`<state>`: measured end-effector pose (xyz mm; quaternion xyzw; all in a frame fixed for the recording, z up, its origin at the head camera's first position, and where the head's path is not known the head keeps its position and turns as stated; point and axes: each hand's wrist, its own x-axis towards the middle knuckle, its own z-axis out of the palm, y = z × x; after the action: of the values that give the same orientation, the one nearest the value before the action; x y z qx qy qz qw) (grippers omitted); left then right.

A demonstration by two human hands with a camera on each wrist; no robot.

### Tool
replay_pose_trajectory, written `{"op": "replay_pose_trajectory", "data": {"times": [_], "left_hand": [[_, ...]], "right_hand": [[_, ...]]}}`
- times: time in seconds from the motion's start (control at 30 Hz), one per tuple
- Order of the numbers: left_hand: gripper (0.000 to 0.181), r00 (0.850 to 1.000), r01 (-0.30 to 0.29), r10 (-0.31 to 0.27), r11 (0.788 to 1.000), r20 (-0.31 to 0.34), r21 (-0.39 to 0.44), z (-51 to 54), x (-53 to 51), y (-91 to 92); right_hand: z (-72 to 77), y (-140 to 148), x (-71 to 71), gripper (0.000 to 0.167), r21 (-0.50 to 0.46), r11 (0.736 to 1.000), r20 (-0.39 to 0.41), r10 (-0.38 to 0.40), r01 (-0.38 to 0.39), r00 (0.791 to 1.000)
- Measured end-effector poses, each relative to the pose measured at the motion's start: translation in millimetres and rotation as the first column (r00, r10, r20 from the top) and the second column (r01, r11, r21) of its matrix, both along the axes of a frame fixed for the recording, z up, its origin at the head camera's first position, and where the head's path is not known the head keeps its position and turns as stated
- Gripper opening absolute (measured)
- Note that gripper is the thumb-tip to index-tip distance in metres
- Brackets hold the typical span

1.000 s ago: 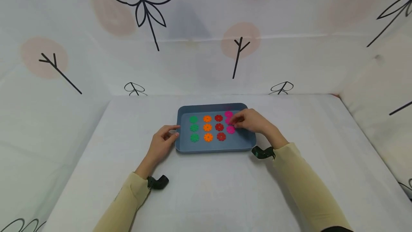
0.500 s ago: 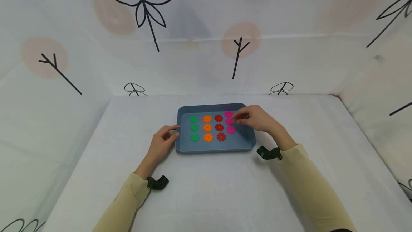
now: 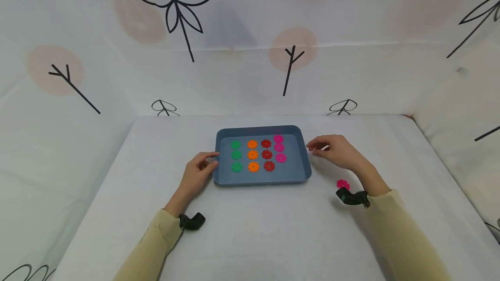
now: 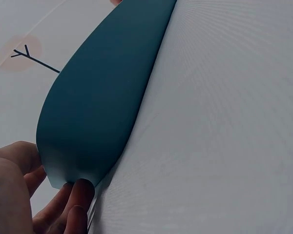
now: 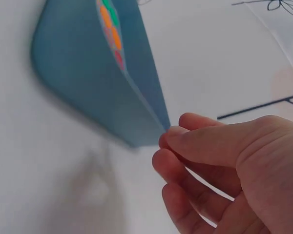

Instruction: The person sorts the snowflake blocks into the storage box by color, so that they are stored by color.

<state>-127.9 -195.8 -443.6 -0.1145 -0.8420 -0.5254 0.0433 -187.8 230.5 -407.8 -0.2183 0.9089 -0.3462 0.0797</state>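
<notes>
A blue-grey tray (image 3: 289,176) lies on the white table, with flower-shaped discs in four colour columns: green (image 3: 236,155), orange (image 3: 252,155), red (image 3: 267,155) and pink (image 3: 279,147), three per column. At its left edge my left hand (image 3: 196,171) holds the rim, index finger over it and thumb against it; the left wrist view shows fingers against the tray wall (image 4: 102,92). My right hand (image 3: 337,151) is just beyond the right rim, fingers loosely bent, thumb near the index fingertip, no disc visible between them. Another pink disc (image 3: 343,184) lies on the table near the right wrist.
White cloth (image 3: 250,229) covers the table. Behind it hangs a pale backdrop (image 3: 242,73) with drawn flowers and twigs. A dark wrist camera (image 3: 351,196) on the right arm stands close to the loose pink disc, and another (image 3: 192,221) sits on the left wrist.
My right hand has drawn back from the pink column to the right, out past the tray's rim. The loose pink disc on the table has come into view. My left hand has stayed put.
</notes>
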Motion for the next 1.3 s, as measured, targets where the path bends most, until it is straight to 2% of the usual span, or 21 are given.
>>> {"op": "replay_pose_trajectory", "data": {"times": [0.47,0.57,0.67,0.8,0.9,1.17,1.3], "left_hand": [[0.03,1.0,0.004,-0.004,1.0,-0.013,-0.006,-0.7,-0.5,-0.3],[0.03,1.0,0.004,-0.004,1.0,-0.012,-0.003,-1.0,-0.5,-0.1],[0.03,1.0,0.005,-0.005,1.0,-0.011,-0.001,-0.7,-0.5,0.2],[0.03,1.0,0.0,0.0,1.0,-0.013,0.002,-0.6,0.1,-0.2],[0.029,1.0,-0.008,0.008,1.0,-0.015,0.006,-1.2,1.1,-1.2],[0.03,0.999,0.02,-0.019,1.0,-0.028,0.016,-0.8,-0.7,0.3],[0.03,1.0,0.01,-0.01,1.0,-0.028,0.015,-1.0,0.0,0.4]], "right_hand": [[-21.7,55.8,45.4,0.024,0.109,0.991,0.081,-0.092,0.083,0.992],[-25.3,66.0,53.9,0.024,0.097,0.992,0.078,-0.083,0.075,0.993],[-25.4,73.8,60.0,0.025,0.063,0.998,0.111,-0.032,0.025,0.993],[-24.2,78.7,62.3,0.032,0.018,0.997,0.186,0.068,-0.073,0.98],[-24.5,78.1,61.1,0.037,0.008,0.994,0.216,0.109,-0.113,0.97],[-28.7,77.6,61.3,0.034,0.008,0.999,0.203,0.044,-0.047,0.978],[-30.2,75.4,61.5,0.033,0.006,1.0,0.204,0.004,-0.006,0.979]]}}
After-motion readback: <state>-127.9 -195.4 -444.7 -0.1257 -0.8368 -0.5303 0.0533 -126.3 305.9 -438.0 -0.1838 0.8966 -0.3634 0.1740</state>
